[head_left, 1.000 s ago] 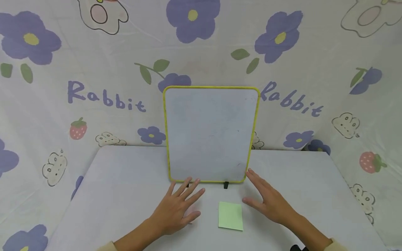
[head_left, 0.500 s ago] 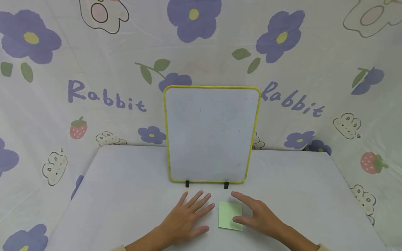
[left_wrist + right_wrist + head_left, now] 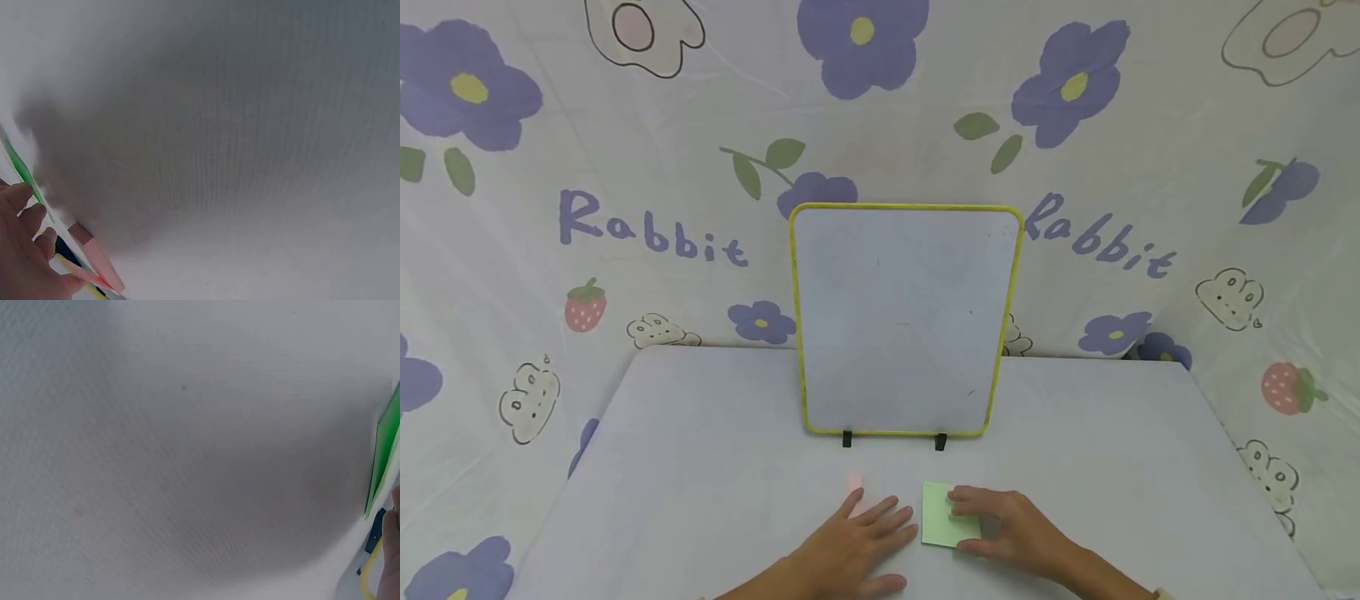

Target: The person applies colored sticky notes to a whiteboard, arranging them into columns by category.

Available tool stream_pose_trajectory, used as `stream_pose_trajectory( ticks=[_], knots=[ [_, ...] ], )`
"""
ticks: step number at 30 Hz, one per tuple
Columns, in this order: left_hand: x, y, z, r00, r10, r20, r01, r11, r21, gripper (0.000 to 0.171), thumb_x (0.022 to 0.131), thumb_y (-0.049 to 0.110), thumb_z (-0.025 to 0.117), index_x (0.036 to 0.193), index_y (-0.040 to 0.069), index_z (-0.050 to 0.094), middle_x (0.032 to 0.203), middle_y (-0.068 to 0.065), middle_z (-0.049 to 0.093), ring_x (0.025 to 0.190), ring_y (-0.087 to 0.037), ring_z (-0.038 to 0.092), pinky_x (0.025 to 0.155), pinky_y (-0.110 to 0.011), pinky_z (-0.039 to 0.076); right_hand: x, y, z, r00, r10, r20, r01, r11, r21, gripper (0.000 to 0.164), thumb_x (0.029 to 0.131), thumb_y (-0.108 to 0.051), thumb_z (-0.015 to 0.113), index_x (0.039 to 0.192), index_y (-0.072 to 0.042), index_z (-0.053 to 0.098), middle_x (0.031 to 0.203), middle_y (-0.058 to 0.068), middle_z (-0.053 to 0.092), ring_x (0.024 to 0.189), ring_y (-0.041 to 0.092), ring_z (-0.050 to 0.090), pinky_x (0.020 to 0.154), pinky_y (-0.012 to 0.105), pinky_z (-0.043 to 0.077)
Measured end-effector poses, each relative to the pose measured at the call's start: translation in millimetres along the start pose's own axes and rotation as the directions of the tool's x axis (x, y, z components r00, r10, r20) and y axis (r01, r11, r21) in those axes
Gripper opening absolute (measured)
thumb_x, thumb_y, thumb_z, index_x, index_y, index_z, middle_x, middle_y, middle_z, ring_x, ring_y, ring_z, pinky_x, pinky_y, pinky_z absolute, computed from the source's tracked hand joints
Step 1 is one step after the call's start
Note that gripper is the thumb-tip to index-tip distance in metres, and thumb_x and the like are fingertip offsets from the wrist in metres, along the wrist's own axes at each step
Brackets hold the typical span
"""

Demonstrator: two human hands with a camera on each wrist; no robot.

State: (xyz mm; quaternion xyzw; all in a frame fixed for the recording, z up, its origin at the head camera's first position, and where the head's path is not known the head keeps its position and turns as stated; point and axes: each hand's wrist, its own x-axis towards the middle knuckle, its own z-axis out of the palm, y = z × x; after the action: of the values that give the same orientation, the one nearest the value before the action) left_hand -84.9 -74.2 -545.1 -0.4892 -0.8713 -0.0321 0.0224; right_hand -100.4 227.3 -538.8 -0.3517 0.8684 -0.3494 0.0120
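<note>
A green sticky note pad [image 3: 934,517] lies flat on the table in front of the whiteboard. My right hand [image 3: 1018,533] is over its right part, fingers loosely bent above the top face and thumb by the lower edge; whether they touch is unclear. To its left my left hand [image 3: 857,550] spreads its fingers, palm down, over a pink pad [image 3: 855,482]. Only a strip of that pink pad shows in the head view. In the left wrist view the pink pad [image 3: 100,262] is beside the fingers [image 3: 47,240]; the green pad [image 3: 22,169] appears beyond.
A yellow-framed whiteboard [image 3: 902,325] stands upright behind the hands on two black feet [image 3: 940,442]. The white table [image 3: 700,467] spreads to both sides. A patterned cloth [image 3: 880,150] hangs behind and along the sides.
Both hands have drawn back toward me from the whiteboard's lower edge. My right hand has moved left over the green pad, its fingers more bent. A strip of the pink pad now shows.
</note>
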Motion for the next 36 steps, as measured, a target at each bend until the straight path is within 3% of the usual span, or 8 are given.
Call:
stream_pose_trajectory(
  ticks=[10, 19, 27, 36],
  knots=[
    [2.2, 1.9, 5.6, 0.999, 0.041, 0.02, -0.041, 0.999, -0.002, 0.062, 0.104, 0.057, 0.032, 0.151, 0.019, 0.045, 0.155, 0.002, 0.043, 0.142, -0.018, 0.041, 0.107, -0.056, 0.037, -5, 10, 8, 0.996, -0.088, -0.026, 0.086, 0.995, -0.051, 0.036, 0.076, -0.022, 0.087, 0.107, -0.009, 0.075, 0.122, 0.008, 0.07, 0.113, 0.027, 0.067, 0.091, 0.041, 0.054],
    [1.8, 1.7, 3.3, 0.999, 0.054, -0.004, -0.054, 0.997, 0.061, 0.062, 0.103, 0.056, 0.033, 0.15, 0.018, 0.047, 0.154, 0.002, 0.044, 0.139, -0.016, 0.044, 0.105, -0.052, 0.04, -3, 9, 4, 0.997, -0.072, -0.002, 0.072, 0.997, -0.033, 0.023, 0.085, -0.022, 0.08, 0.105, -0.013, 0.075, 0.121, 0.006, 0.071, 0.114, 0.028, 0.066, 0.092, 0.044, 0.053],
    [5.1, 1.5, 6.2, 0.998, 0.06, -0.027, -0.06, 0.998, 0.001, 0.059, 0.105, 0.053, 0.033, 0.15, 0.018, 0.046, 0.154, 0.001, 0.044, 0.139, -0.018, 0.044, 0.105, -0.053, 0.041, -2, 11, 1, 0.999, -0.054, -0.002, 0.054, 0.998, 0.016, 0.011, 0.088, -0.015, 0.076, 0.099, -0.015, 0.076, 0.118, 0.006, 0.072, 0.113, 0.027, 0.067, 0.093, 0.04, 0.053],
    [10.4, 3.9, 12.9, 0.999, 0.037, 0.009, -0.037, 0.999, -0.037, 0.057, 0.106, 0.052, 0.03, 0.15, 0.02, 0.046, 0.154, -0.001, 0.043, 0.139, -0.019, 0.044, 0.103, -0.053, 0.042, 1, 13, 0, 0.999, 0.026, 0.044, -0.027, 0.999, 0.029, 0.007, 0.094, -0.018, 0.07, 0.095, -0.016, 0.077, 0.118, 0.005, 0.072, 0.115, 0.028, 0.065, 0.093, 0.044, 0.052]
  ],
)
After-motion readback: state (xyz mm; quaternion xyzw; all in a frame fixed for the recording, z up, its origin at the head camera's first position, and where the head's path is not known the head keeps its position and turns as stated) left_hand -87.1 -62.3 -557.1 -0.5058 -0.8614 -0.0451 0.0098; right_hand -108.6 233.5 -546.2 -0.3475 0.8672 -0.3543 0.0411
